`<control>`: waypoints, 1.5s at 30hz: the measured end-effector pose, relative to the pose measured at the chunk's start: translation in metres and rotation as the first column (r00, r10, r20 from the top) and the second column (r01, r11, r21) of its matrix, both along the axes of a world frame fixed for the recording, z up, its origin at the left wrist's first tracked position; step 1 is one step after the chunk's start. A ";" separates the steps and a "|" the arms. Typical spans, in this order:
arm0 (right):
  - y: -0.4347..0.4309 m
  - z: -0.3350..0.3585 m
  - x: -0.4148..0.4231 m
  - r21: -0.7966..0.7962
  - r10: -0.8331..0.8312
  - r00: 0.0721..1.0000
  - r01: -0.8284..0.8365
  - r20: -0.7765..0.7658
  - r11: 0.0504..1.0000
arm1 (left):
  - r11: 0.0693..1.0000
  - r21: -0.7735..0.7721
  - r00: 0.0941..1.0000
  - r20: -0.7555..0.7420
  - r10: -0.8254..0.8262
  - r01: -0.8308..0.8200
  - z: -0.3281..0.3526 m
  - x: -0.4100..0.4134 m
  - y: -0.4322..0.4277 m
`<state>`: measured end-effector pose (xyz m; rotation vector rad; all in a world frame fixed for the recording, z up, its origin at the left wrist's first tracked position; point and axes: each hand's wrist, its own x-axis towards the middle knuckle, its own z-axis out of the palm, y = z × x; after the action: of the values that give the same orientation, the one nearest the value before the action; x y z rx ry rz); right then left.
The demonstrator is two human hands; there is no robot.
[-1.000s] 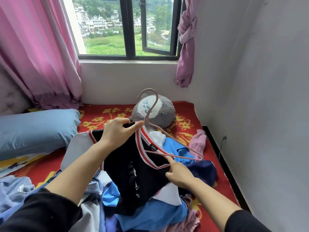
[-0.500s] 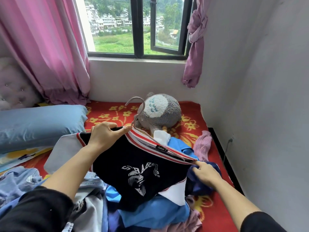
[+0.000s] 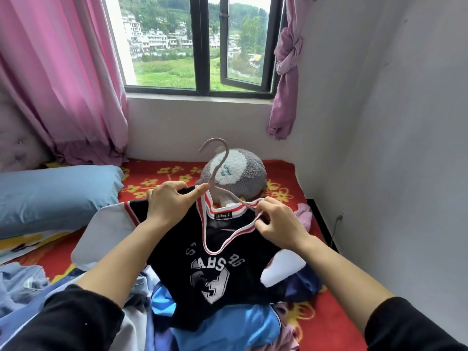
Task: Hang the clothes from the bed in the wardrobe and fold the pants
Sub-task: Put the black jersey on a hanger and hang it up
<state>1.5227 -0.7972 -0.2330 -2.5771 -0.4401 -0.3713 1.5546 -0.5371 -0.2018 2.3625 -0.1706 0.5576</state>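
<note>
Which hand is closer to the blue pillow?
The left hand. It grips the black jersey at the shoulder, just right of the blue pillow. The right hand pinches the collar farther right, toward the wall.

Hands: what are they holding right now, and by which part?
Both hold the black jersey on the hanger: left hand grips its shoulder beside the collar, right hand pinches the striped collar trim.

Bright daylight from window [image 3: 197,44]; wide-angle edge distortion.
</note>
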 end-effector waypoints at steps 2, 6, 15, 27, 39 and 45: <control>0.007 0.015 0.008 0.022 0.009 0.993 -0.011 0.114 1.000 | 0.997 -0.082 1.000 0.028 -0.007 0.009 0.015 -0.004 -0.002; 0.018 0.048 0.024 0.101 -0.055 0.958 0.027 0.281 0.995 | 0.971 -0.232 0.998 0.045 -0.044 0.053 0.043 -0.008 0.005; 0.055 0.128 0.039 -0.017 0.151 0.938 -0.153 0.313 0.988 | 0.975 -0.204 0.994 0.067 -0.081 0.093 0.101 -0.007 0.047; 0.087 0.170 0.036 0.117 0.027 0.949 -0.067 0.313 0.991 | 0.953 -0.290 0.985 0.118 0.130 -0.091 0.119 -0.047 0.129; 0.193 0.253 -0.051 0.303 0.399 0.910 -0.415 0.114 0.858 | 0.873 -0.224 0.832 0.273 0.483 -0.433 0.149 -0.181 0.140; 0.234 0.275 -0.103 0.396 0.558 0.822 -0.552 0.113 0.734 | 0.765 -0.175 0.712 0.286 0.641 -0.619 0.152 -0.282 0.169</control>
<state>1.4200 -0.5630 0.0425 -1.9121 -0.9838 -0.1972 1.2724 -0.3683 -0.0501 2.2060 0.5369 1.2716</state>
